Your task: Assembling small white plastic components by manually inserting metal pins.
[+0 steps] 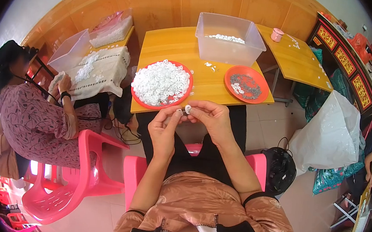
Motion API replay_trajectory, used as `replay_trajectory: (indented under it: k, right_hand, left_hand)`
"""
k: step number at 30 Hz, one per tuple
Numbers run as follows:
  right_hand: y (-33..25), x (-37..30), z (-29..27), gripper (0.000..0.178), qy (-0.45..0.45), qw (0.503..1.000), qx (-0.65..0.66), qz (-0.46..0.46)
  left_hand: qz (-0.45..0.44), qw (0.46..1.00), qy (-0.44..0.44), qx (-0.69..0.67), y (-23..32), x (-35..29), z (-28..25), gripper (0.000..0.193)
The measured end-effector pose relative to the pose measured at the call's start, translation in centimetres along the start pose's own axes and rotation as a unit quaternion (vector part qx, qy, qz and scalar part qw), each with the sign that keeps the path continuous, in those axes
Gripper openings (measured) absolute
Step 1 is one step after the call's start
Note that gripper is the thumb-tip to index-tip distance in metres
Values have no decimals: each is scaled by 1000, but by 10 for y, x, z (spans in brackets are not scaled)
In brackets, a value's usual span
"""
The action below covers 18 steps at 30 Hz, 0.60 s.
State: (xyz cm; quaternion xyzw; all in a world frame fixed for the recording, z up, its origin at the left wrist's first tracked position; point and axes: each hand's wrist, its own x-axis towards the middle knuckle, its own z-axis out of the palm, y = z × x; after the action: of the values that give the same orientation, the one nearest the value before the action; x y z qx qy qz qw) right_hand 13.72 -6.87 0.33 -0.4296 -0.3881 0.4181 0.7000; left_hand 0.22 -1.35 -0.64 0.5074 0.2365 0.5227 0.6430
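My hands meet just past the near edge of the wooden table, above my lap. Thumb and fingers of my right hand (214, 121) pinch a small white oval plastic piece (188, 109). My left hand (164, 132) is closed at its fingertips on another tiny white piece (179, 111), partly covered by the thumb. Beyond the left hand, a red plate (190, 88) holds a heap of white oval ring-like pieces (162, 81). To the right, an orange-red plate (265, 81) carries small grey metal parts (251, 90) and several white pieces.
A clear plastic bin (201, 48) with white pieces stands at the back of the table (157, 41). At left, another person (44, 102) works over a cloth (114, 66) beside a pink chair (76, 186). A pink mug (277, 34) is far right; a white sack (328, 129) stands on the floor.
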Motion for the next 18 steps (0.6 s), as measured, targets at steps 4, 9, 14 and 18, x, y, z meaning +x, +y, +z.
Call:
replay_trajectory:
  k: [4,9,14,18]
  right_hand:
    - [-1,-1,1,24,-3,1000,-2,-14]
    - [-3,-4,5,24,-3,1000,-8,-30]
    - [-3,-5,10,21,7,997,-69,-38]
    - [-8,-8,8,19,-5,997,-49,-61]
  left_hand:
    - [15,1000,2,7,-1,0,1,18]
    - [36,999,6,16,0,-1,3,18]
    - [34,999,-3,16,1,-3,5,18]
    - [12,999,-26,-14,3,-1,2,18]
